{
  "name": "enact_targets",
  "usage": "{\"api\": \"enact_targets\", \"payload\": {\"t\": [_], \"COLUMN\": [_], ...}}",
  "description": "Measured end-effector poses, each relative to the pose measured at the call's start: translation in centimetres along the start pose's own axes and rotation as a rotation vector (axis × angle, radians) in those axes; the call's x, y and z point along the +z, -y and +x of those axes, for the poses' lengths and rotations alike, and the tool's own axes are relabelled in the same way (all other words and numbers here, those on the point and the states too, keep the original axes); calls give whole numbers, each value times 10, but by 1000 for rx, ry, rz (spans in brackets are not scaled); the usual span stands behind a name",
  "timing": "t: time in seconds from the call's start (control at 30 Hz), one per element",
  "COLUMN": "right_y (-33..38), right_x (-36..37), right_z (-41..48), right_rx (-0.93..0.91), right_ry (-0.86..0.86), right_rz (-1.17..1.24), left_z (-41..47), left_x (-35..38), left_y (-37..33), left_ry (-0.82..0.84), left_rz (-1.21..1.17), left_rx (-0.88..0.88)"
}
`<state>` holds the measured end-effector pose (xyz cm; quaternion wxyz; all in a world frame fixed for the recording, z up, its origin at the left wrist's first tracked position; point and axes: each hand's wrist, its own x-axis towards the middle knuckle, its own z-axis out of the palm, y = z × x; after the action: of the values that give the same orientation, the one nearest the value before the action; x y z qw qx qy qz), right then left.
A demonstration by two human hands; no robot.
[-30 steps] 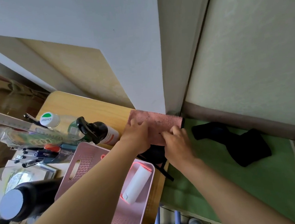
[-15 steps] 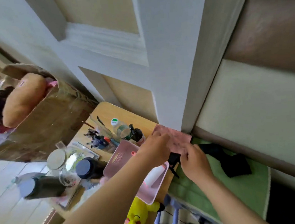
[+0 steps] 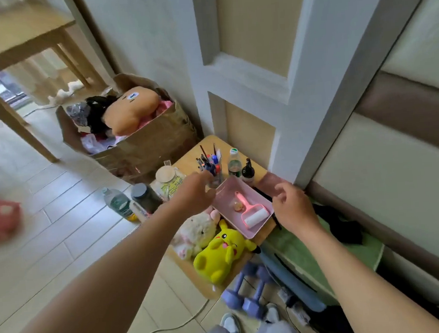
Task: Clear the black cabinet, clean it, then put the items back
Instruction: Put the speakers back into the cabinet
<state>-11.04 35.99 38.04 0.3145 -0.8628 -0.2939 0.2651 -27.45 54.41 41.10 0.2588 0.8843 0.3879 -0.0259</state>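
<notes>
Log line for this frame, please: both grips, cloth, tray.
left grip: by pen cup, hold unclear | right grip: empty, at pink cloth | pink tray: holds lint roller

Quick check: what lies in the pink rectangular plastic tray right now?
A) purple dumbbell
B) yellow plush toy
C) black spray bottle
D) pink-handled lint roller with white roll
D: the pink-handled lint roller with white roll lies flat on the floor of the pink rectangular plastic tray.

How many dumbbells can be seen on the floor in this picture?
2. Both are purple and lie side by side on the floor at the near end of the low wooden table: the left dumbbell and the right dumbbell. More could be hidden under the table.
</notes>
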Motion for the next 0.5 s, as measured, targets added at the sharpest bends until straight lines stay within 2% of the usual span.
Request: {"api": "enact_targets", "payload": {"t": [0.27, 0.5], "right_y": [41, 64], "right_x": [36, 51], "right_z": [-48, -67], "right_rx": [-88, -120], "right_ry": [42, 40], "right_rz": [-11, -19], "left_z": [-60, -85], "left_x": [-16, -22], "left_y": [48, 74], "left_ry": [-91, -99], "left_rz": [-69, -75], "left_rx": [-67, -128]}}
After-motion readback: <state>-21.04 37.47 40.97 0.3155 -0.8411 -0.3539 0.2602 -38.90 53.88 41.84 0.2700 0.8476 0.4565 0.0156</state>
